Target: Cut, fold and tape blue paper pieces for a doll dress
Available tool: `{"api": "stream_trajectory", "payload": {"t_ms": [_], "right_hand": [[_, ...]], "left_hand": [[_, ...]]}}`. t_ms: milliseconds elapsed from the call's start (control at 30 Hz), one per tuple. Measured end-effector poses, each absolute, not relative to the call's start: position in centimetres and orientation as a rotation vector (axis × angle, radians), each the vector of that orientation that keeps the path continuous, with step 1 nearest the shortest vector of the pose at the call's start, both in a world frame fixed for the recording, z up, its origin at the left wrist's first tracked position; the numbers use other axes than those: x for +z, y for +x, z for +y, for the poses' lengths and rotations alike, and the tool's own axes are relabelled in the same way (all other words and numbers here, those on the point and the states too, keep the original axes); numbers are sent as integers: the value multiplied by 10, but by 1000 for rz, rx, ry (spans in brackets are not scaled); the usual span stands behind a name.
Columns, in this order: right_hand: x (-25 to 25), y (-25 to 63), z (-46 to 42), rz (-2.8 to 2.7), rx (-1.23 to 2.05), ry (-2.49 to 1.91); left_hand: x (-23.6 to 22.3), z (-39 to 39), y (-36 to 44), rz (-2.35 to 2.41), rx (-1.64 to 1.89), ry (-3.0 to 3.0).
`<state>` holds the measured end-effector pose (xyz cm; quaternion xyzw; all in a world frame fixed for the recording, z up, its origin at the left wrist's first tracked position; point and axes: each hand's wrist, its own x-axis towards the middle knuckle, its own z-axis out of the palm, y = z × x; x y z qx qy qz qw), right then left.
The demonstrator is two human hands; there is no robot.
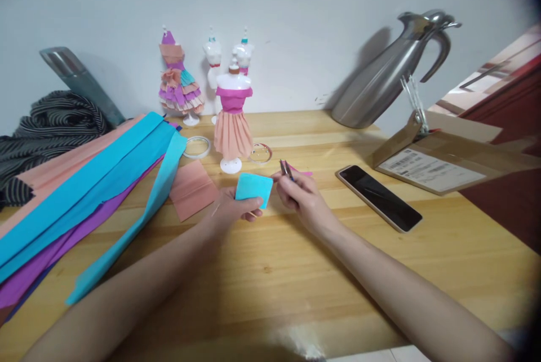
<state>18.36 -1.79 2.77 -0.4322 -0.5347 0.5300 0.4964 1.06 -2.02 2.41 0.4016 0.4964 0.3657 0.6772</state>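
Note:
My left hand (239, 208) grips a small turquoise paper piece (254, 188), roughly square with rounded corners, thumb across its front. Close by on the right, my right hand (305, 199) is closed round a small pair of scissors (286, 170), blades pointing up and away; its handles are mostly hidden by the fingers. The scissors are apart from the paper. Just behind the paper stands a mini dress form (233, 119) in a magenta top and pleated peach skirt. A peach paper piece (193, 190) lies on the table left of my left hand.
Long crepe paper strips (97, 187) cover the table's left side. Behind stand more dress forms (180, 77). Tape (197, 148) and a wire ring (262, 153) lie mid-table. At right are a phone (380, 197), an open cardboard box (448, 162) and a steel jug (389, 74).

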Motion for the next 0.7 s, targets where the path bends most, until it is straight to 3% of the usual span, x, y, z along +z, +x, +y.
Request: {"api": "stream_trajectory", "payload": {"t_ms": [300, 700], "right_hand": [[32, 174, -36, -1315, 1458, -966], [19, 163, -46, -1384, 1577, -943]], "left_hand": [[53, -18, 2, 1031, 1065, 795], [58, -18, -1, 989, 1081, 854]]}}
